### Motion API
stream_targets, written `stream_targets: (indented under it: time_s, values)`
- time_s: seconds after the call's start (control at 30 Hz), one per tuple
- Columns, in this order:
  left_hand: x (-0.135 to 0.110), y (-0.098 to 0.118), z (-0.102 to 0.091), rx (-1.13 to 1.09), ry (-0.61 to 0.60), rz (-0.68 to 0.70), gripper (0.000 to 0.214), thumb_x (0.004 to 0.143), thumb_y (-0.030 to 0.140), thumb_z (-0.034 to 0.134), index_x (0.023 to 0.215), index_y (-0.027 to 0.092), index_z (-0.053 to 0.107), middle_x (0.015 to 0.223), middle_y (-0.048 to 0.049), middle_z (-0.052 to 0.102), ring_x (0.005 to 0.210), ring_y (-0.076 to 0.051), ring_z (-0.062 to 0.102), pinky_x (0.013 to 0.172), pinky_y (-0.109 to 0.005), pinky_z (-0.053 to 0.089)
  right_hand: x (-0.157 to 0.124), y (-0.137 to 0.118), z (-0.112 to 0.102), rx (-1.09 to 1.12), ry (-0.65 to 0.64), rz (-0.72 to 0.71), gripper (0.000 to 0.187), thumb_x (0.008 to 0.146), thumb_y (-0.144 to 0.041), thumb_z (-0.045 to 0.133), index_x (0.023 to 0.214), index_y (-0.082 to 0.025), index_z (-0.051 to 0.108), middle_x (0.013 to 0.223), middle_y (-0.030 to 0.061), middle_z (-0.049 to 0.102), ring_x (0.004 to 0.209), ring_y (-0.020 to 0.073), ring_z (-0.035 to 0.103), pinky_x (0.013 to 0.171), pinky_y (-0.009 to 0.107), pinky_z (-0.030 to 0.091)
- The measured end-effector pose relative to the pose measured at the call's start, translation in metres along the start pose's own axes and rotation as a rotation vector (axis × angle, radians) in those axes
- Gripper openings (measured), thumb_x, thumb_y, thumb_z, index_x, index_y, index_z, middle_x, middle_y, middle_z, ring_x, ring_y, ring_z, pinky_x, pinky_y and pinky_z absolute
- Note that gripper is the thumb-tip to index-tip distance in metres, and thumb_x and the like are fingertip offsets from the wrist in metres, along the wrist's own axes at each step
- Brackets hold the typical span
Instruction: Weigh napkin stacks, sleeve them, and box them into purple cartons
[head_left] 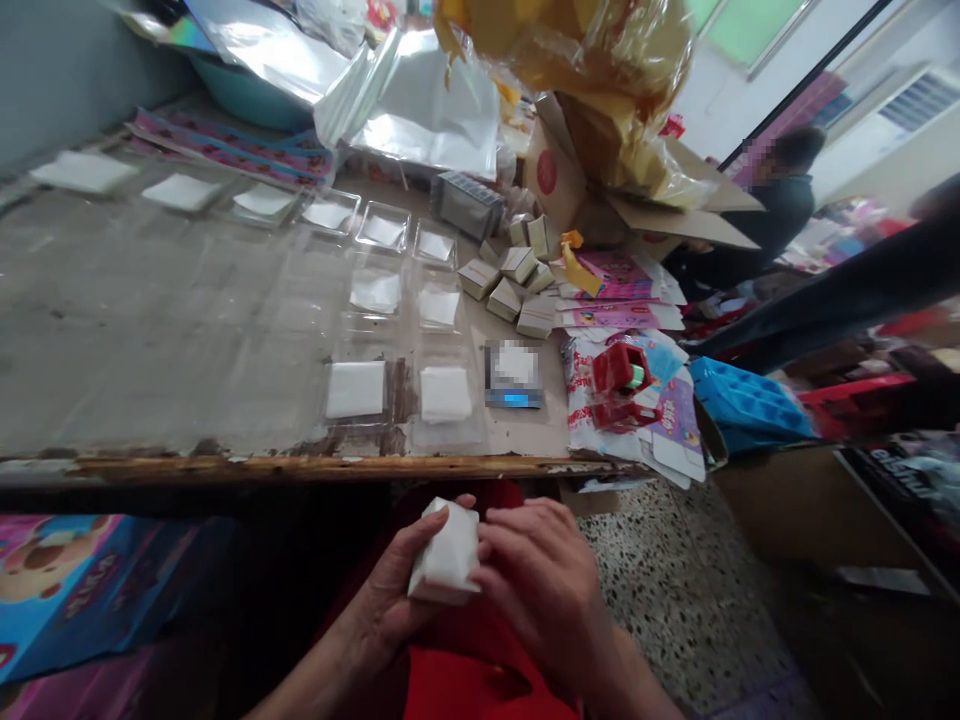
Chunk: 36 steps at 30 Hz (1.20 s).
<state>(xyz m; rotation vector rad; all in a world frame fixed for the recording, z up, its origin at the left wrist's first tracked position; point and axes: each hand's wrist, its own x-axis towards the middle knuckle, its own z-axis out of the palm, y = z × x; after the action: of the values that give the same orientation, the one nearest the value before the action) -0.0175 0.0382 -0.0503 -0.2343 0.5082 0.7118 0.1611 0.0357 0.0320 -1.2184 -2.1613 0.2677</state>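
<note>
A small white box [445, 552] is held below the edge of the table [150, 330], over a red cloth [465, 680] in the lap. The left hand [390, 600] is wrapped around the box from its left side, thumb laid along the upper left corner, so the left grip is pinched on the box. The right hand [544, 580] is set against the right face of the box, fingers curled and pressed to it; that grip is closed on the same box.

To the left of the hands, a blue and pink printed carton [75, 585] is seen beneath the table. Up and beyond the hands, clear plastic trays [382, 300] are spread on the table, several with white square pads [355, 389] laid in them. Further up and to the right of the grips, a heap of small beige boxes [514, 280] is found. To the right of that, a red tape dispenser [622, 385] rests on printed packaging, and a blue moulded tray [742, 400] lies just beside it. A person in dark clothes [780, 200] is seated far up to the right.
</note>
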Motion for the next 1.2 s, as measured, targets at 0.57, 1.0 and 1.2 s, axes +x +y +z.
stream_targets:
  time_s: [0.57,1.0,1.2]
  values:
    - [0.006,0.011,-0.009,-0.027,-0.04,-0.119,0.035,0.092,0.027,0.064,0.124,0.02,0.052,0.103,-0.0119,0.07,0.085,-0.021,0.072,0.082,-0.04,0.055,0.141,0.157,-0.001,-0.542,-0.225,0.143,0.013,0.092,-0.026,0.067,0.094,-0.023,0.08,0.093,0.0046,0.078,0.086,0.0219,0.069,0.076,0.034,0.045]
    - [0.01,0.022,-0.018,-0.083,-0.034,-0.124,0.04,0.093,0.022,0.062,0.131,0.019,0.049,0.108,-0.0128,0.07,0.09,-0.022,0.071,0.086,-0.044,0.056,0.161,0.173,0.015,-0.538,-0.378,0.042,0.005,0.087,-0.029,0.075,0.086,-0.028,0.08,0.091,0.0022,0.079,0.083,0.0208,0.066,0.079,0.037,0.03]
    - [0.011,0.022,-0.023,-0.077,-0.023,-0.123,0.04,0.09,0.023,0.066,0.129,0.019,0.055,0.111,-0.0138,0.071,0.093,-0.023,0.072,0.09,-0.046,0.055,0.156,0.177,0.016,-0.462,-0.359,0.048,0.01,0.088,-0.027,0.071,0.087,-0.027,0.08,0.094,0.0014,0.079,0.083,0.0197,0.067,0.085,0.039,0.03]
